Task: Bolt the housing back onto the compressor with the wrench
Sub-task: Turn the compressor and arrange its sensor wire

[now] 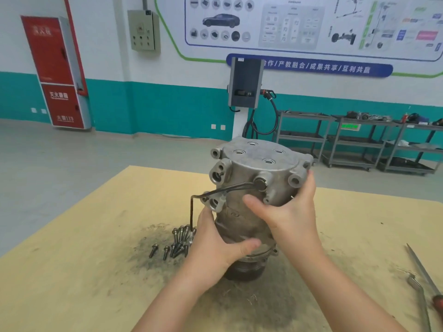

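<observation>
Compressor stands upright on the table, both hands wrapped on it. Left hand grips the lower body, thumb across the front, fingers round the left side. Right hand clamps the upper part just under the housing, thumb on the front, fingers round the right side by a mounting lug.

Containers: none near the hands. Far behind the right hand, grey shelf carts hold small parts on top, too small to identify.

Housing: cast grey aluminium cap seated on top of the compressor, flat round face with four recessed holes, lugs with bores round the rim, ports on the left. Black cable runs from a round plug on the front of the housing, leftward, then bends down past the left hand. Compressor body is dull and grimy, dark pulley end at the bottom resting on the table.

Loose bolts lie in a pile just left of the left hand, two a bit apart further left, on a dark greasy smear. Right of the right arm, at the table edge: a metal wrench and a red-handled screwdriver, well apart from the hands.
</observation>
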